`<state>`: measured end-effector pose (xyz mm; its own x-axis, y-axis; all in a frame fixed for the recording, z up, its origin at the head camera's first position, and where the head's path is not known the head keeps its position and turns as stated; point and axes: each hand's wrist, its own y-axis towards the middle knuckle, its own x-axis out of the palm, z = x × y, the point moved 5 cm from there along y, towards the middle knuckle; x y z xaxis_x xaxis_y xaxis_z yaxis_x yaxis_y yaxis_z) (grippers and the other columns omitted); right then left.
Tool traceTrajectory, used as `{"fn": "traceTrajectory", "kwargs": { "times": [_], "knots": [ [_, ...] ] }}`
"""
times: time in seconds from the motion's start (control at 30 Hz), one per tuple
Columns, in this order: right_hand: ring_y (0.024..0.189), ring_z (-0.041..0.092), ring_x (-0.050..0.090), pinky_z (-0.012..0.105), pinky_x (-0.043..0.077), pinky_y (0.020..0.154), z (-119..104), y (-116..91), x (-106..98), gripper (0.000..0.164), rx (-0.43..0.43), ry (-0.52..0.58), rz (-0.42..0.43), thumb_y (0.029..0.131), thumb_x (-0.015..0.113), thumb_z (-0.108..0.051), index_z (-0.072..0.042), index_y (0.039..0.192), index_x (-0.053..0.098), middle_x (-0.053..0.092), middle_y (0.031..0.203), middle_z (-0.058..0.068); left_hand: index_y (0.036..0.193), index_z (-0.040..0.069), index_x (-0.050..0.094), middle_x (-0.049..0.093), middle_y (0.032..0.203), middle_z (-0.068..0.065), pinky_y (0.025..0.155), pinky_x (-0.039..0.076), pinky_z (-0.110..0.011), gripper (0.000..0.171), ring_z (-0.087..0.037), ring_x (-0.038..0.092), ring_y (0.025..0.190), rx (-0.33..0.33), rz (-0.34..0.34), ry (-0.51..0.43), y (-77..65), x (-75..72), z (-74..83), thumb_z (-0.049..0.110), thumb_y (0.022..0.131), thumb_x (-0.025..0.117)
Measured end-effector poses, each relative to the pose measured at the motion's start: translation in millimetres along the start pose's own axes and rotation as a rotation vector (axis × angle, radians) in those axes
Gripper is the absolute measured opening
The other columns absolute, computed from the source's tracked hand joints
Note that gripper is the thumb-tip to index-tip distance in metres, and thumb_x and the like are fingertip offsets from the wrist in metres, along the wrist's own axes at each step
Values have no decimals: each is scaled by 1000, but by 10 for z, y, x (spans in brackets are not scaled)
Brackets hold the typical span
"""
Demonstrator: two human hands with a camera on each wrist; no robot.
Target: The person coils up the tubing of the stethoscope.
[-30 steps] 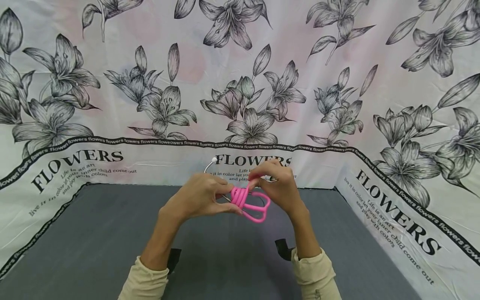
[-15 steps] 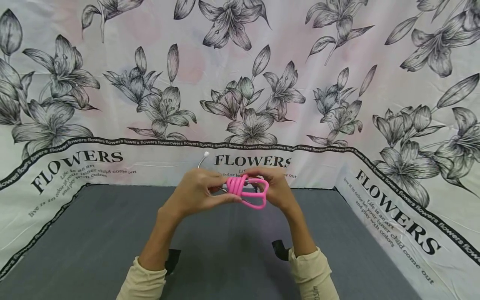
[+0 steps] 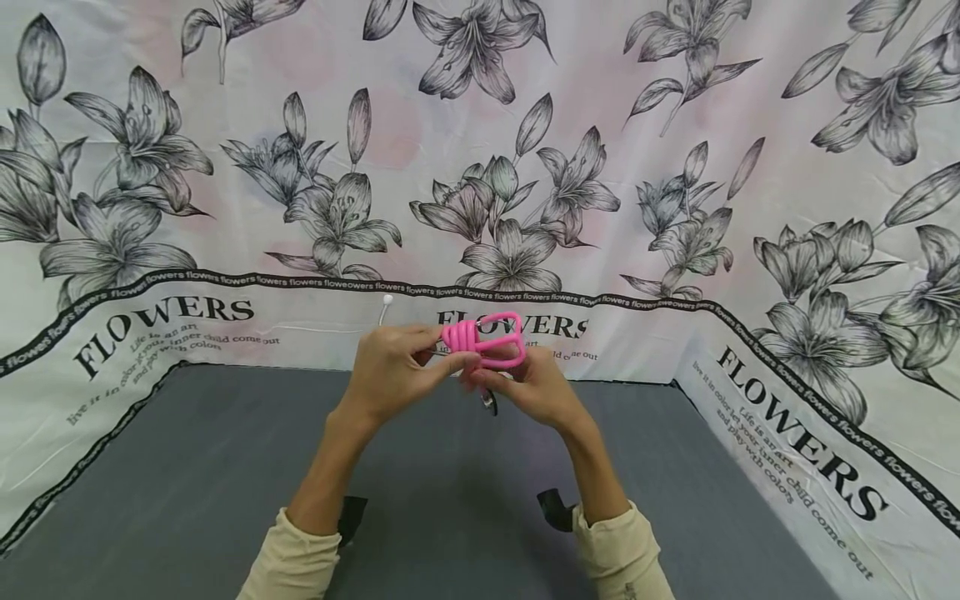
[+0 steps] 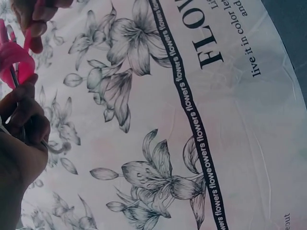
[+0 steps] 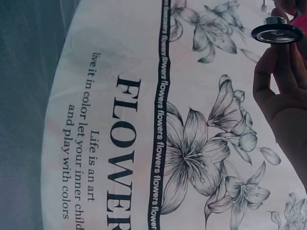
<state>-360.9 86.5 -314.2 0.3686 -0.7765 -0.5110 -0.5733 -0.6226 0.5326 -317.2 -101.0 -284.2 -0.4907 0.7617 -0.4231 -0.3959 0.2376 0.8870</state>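
Observation:
Pink tubing (image 3: 480, 340) of a stethoscope is wound into a bundle, with longer loops sticking out to the right. Between its thumb and fingers, my left hand (image 3: 393, 367) pinches the bundle's left end and the metal ear tubes. One white ear tip (image 3: 387, 300) rises above that hand. My right hand (image 3: 536, 387) is below and behind the loops, pinching a pink strand in the left wrist view (image 4: 32, 36). The round chest piece (image 5: 277, 33) shows by the right fingers in the right wrist view. The right fingertips are partly hidden behind the tubing in the head view.
A dark grey table (image 3: 465, 517) lies beneath the raised hands. White cloth (image 3: 337, 325) printed with flowers and lettering stands behind and along both sides. A black strap (image 3: 555, 510) hangs by the right cuff, another (image 3: 351, 521) by the left.
Both hands have risen slightly, and the bundle has moved up and left. The right hand has gone from above the tubing to behind and below it; the chest piece now shows underneath.

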Motion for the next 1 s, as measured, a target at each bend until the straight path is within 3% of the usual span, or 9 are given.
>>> {"fn": "traceTrajectory", "kwargs": {
  "times": [0.17,0.27,0.33,0.43,0.53,0.63,0.73,0.83,1.0],
  "knots": [
    [87,20,79,33,63,80,6,6,52,19,85,105,-19,102,66,-5,3,117,72,79,95,21,59,12,51,40,52,0,51,19,-20,59,-5,28,51,-14,83,104,-10,15,-27,57,91,74],
    [88,22,80,33,61,84,28,23,103,24,162,176,-5,103,65,-10,2,124,69,79,98,20,60,12,52,43,51,0,49,18,-20,57,-7,27,47,-3,124,231,-11,20,-28,53,86,81],
    [90,21,79,34,59,90,38,34,132,36,214,222,18,103,66,-14,-2,137,59,79,103,21,60,11,51,43,50,1,49,16,-21,56,-8,25,46,3,136,322,-14,30,-33,50,81,87],
    [100,20,79,38,57,101,21,20,158,66,305,308,50,101,70,-16,-14,155,32,75,122,25,62,10,52,41,50,0,49,16,-22,56,-9,22,47,-3,144,421,-19,45,-46,49,77,89],
    [110,22,77,42,56,106,-44,-3,162,92,364,338,59,96,74,-10,-21,162,11,65,140,27,64,9,54,40,50,0,49,16,-23,55,-9,22,47,-21,148,469,-25,50,-57,50,77,88],
    [117,30,74,44,59,102,-134,-13,151,106,382,322,77,93,75,0,-21,165,1,59,147,28,66,9,53,39,51,-1,49,16,-23,55,-11,23,47,-32,149,500,-27,61,-61,51,77,88],
    [119,36,73,37,61,96,-224,-17,128,100,387,224,162,93,72,6,-12,167,6,61,142,29,66,9,53,39,52,0,49,15,-24,56,-11,24,47,-30,133,527,-26,82,-52,53,79,86],
    [115,38,74,31,62,92,-303,-19,113,81,367,94,269,95,70,7,-1,161,23,65,129,29,65,10,50,39,53,1,50,15,-24,58,-10,25,47,-30,113,555,-32,111,-45,54,80,84],
    [97,35,79,31,64,83,-440,-19,109,42,191,-165,393,95,68,8,9,134,52,73,116,28,67,10,49,42,54,0,49,20,-25,57,-11,28,48,-28,85,572,-39,144,-15,55,82,82]
  ]
}}
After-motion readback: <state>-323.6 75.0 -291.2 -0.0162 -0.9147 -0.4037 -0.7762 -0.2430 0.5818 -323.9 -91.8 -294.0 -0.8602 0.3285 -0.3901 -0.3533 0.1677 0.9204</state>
